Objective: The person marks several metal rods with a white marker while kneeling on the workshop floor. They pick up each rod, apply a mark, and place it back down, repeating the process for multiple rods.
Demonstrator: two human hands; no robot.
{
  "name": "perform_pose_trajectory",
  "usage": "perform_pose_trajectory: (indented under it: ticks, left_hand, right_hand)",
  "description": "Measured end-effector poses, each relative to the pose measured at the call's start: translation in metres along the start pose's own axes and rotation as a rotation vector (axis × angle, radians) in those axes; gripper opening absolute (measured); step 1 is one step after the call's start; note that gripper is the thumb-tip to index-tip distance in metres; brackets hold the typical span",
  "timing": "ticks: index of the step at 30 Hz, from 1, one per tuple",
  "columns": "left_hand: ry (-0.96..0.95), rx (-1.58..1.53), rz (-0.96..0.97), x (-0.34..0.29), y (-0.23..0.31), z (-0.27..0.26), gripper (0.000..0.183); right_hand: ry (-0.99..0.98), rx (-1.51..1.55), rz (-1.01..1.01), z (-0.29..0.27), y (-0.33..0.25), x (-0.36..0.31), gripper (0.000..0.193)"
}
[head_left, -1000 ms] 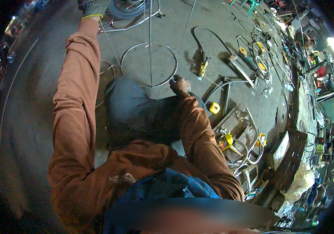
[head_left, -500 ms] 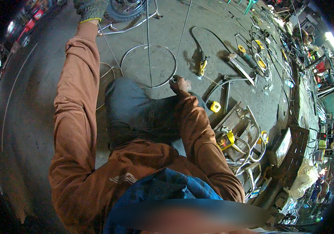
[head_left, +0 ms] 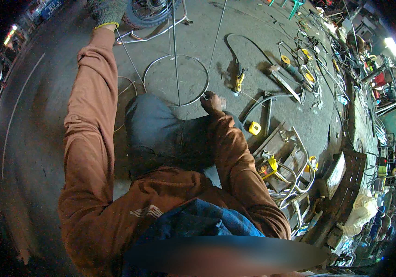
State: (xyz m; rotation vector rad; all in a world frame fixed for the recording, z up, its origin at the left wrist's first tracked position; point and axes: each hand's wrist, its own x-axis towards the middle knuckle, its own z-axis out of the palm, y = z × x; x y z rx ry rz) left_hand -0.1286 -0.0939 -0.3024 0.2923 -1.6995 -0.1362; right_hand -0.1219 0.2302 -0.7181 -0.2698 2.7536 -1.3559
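A metal stand [head_left: 176, 69] of thin rods with a round ring at its base is on the floor before my knees. My left hand [head_left: 107, 13], in a grey knit glove with a yellow cuff edge, reaches far forward at the upper left, beside a slanting rod. Its fingers are cut off by the top edge. Bare, with curled fingers, my right hand [head_left: 213, 102] is beside the ring's near right side, by my knee. Whether it touches the ring, or what is in its fingers, I cannot make out; a small pale patch shows beside it.
A spoked wheel [head_left: 147, 17] and bent tubing are at the top. To the right lie a yellow tool [head_left: 239, 83] on a black cable, a yellow tape measure [head_left: 254, 128], a grinder [head_left: 293, 69] and bent metal tubes [head_left: 303, 184]. A long thin rod [head_left: 18, 99] lies at the left.
My hands and the stand have hardly moved. At the far upper left, a red vehicle has gone from view and a blue shape now shows there.
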Motion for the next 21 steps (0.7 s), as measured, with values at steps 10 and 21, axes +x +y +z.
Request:
perform_pose_trajectory:
  ticks: [10,21]
  left_hand:
    - [0.154,-0.060,0.032,-0.004,0.003,0.007,0.062]
    - [-0.397,0.136,-0.442,-0.013,-0.079,0.039,0.044]
  right_hand:
    - [-0.041,-0.038,0.004,-0.002,0.004,0.004,0.048]
    - [0.247,0.141,-0.020,-0.015,-0.048,-0.011,0.032]
